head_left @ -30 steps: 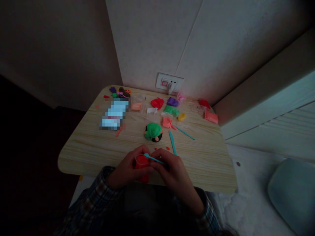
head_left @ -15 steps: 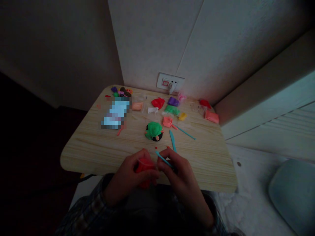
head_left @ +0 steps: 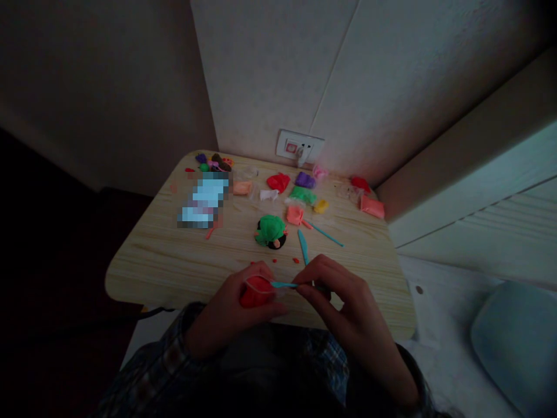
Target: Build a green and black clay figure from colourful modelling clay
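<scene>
My left hand (head_left: pixel 235 307) is wrapped around a bag of red clay (head_left: pixel 256 292) at the table's near edge. Between the thumb and fingers of my right hand (head_left: pixel 343 296) is a thin blue modelling tool (head_left: pixel 284 285), its tip at the mouth of the bag. Just beyond my hands, small red clay bits (head_left: pixel 296 260) lie on the wood. A clay figure with a green top (head_left: pixel 270 229) and a black base stands farther off. A blue plastic knife (head_left: pixel 303 247) lies beyond my right hand, its near end close to my fingers.
Bags of coloured clay, among them green (head_left: pixel 303 195) and purple (head_left: pixel 305 180), are spread along the back of the table (head_left: pixel 152 267). A blurred-out phone (head_left: pixel 204 200) lies at the left. Behind the table is a wall socket (head_left: pixel 300 145) with a plug; a stool (head_left: pixel 517 342) stands at right.
My right hand has moved right and turned, so the tool's tip now points left at the red bag. My left hand has barely moved and keeps its hold.
</scene>
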The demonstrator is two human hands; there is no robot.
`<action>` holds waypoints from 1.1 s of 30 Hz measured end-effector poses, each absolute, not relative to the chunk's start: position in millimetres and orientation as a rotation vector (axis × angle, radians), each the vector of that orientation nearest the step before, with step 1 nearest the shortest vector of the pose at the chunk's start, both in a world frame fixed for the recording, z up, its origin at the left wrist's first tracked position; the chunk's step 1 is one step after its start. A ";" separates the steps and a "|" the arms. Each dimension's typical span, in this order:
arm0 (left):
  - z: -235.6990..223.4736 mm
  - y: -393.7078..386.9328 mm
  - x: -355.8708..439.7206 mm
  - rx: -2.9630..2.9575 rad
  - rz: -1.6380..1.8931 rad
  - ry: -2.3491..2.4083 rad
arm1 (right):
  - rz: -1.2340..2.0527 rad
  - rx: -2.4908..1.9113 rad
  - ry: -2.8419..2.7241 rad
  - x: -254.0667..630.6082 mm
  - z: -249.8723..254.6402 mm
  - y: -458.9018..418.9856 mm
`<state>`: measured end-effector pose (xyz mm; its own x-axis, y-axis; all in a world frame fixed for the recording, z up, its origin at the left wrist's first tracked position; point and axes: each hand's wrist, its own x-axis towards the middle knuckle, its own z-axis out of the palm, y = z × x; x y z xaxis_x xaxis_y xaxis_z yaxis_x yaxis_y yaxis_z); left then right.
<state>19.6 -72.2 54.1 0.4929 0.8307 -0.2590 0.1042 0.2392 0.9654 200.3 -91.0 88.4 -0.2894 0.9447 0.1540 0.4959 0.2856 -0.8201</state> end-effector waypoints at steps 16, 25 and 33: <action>52.6 -66.5 8.7 1.112 0.516 0.685 | 0.800 -1.322 -2.105 210.1 95.1 -84.3; 60.4 -63.4 11.1 1.226 0.495 0.840 | 0.759 -1.394 -2.274 206.9 98.1 -84.0; 54.4 -61.1 11.4 0.993 0.572 0.672 | 0.773 -1.344 -2.124 207.8 102.5 -78.8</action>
<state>11.4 -61.1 54.4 0.6647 0.7052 -0.2466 -0.1307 0.4348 0.8910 207.8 -78.8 102.5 -0.3828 0.9167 0.1147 0.6287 0.3495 -0.6947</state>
